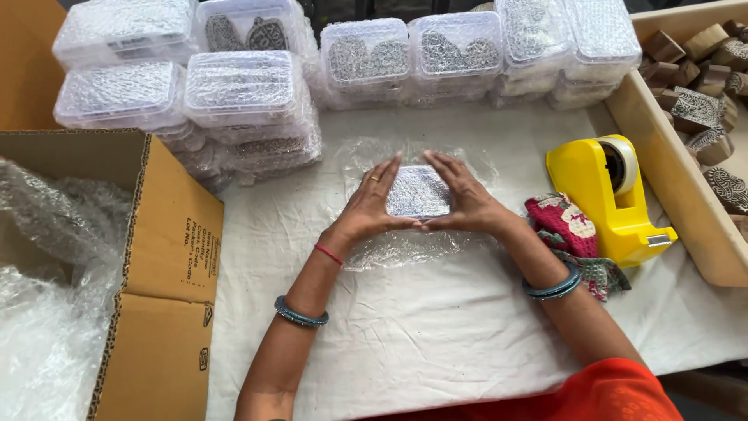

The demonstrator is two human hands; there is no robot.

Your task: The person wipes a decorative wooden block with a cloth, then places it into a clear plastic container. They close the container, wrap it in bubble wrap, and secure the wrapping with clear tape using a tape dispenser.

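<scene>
Framing a small clear box point(419, 192) between both hands, I have it resting on a sheet of bubble wrap point(366, 156) spread over the white cloth on the counter point(436, 327), roughly at the middle of the counter and nearer its far edge than the near one. My left hand point(370, 204) lies flat against the box's left side, fingers pointing away from me, thumb tucked along its near edge; my right hand point(466, 199) mirrors it on the right side. Both hands are open and pressing inward rather than curled around anything, so the box is steadied, not lifted.

As I judge it, this is the wrapping step, with the box squared up on the sheet. The next move calls for drawing the loose wrap up and over the box while one hand keeps it from sliding, then holding the fold down tight.

The yellow tape dispenser point(608, 195) stands to the right, well apart from my right hand, past a flowered cloth point(565, 226). Stacks of wrapped boxes point(249, 93) line the far edge, an open cardboard carton point(167, 257) sits at the left edge, and a wooden tray of carved blocks point(701, 109) fills the right corner.
</scene>
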